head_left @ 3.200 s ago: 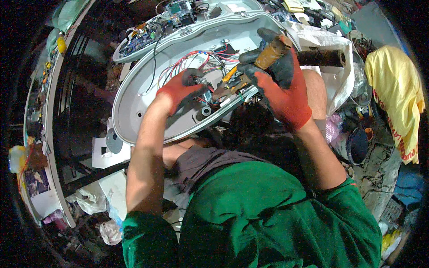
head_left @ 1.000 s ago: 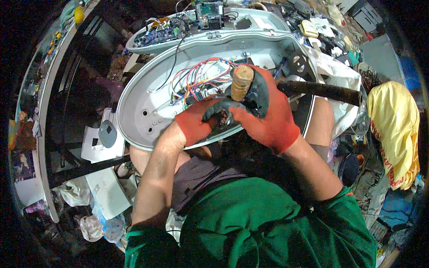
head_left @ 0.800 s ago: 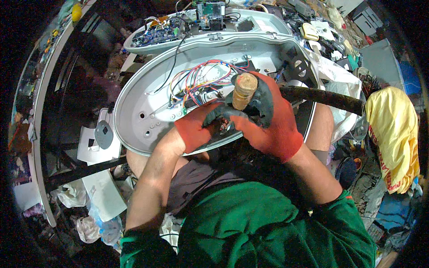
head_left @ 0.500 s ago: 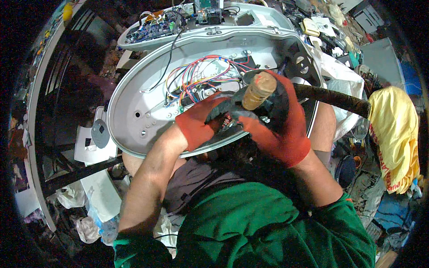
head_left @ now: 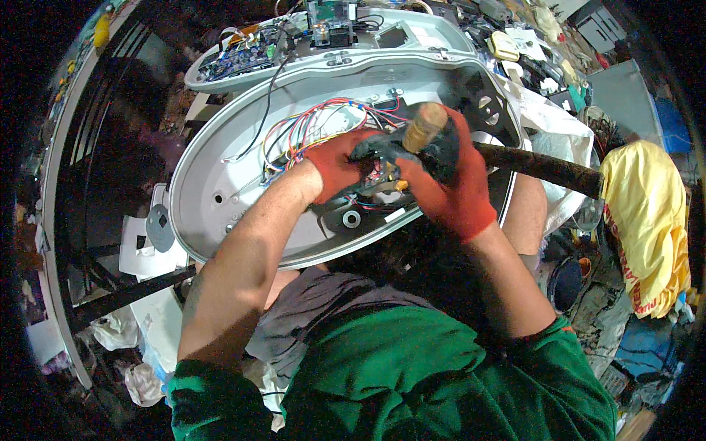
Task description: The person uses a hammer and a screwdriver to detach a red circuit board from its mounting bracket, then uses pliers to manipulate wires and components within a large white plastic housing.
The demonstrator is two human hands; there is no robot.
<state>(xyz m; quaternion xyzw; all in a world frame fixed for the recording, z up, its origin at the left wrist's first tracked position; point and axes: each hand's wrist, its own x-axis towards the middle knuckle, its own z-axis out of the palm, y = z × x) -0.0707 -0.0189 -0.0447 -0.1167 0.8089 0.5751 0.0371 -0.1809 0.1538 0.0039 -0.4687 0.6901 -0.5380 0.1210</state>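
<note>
A large grey plastic housing (head_left: 220, 158) lies opened in front of me, with coloured wires (head_left: 323, 114) bunched inside it. Over its near right part both my hands work close together, in orange gloves with dark palms. My right hand (head_left: 460, 187) is closed around a tool with a thick wooden handle (head_left: 425, 125) pointing up at me; the tool's working end is hidden. Beside it, my left hand (head_left: 340, 167) has its fingers curled in at a small cluster of reddish and dark parts, which I cannot make out clearly.
The hinged lid (head_left: 401, 42) behind holds a circuit board (head_left: 239, 59) and cables. A dark bar (head_left: 544, 163) runs rightward towards a yellow sack (head_left: 640, 220). A white sack (head_left: 551, 125) and piled electronic scrap lie at the right. White plastic pieces (head_left: 151, 242) lie left.
Both hands have risen slightly away from me, the right also shifting left. More of the housing's near wall, with a round metal part, now shows below them.
</note>
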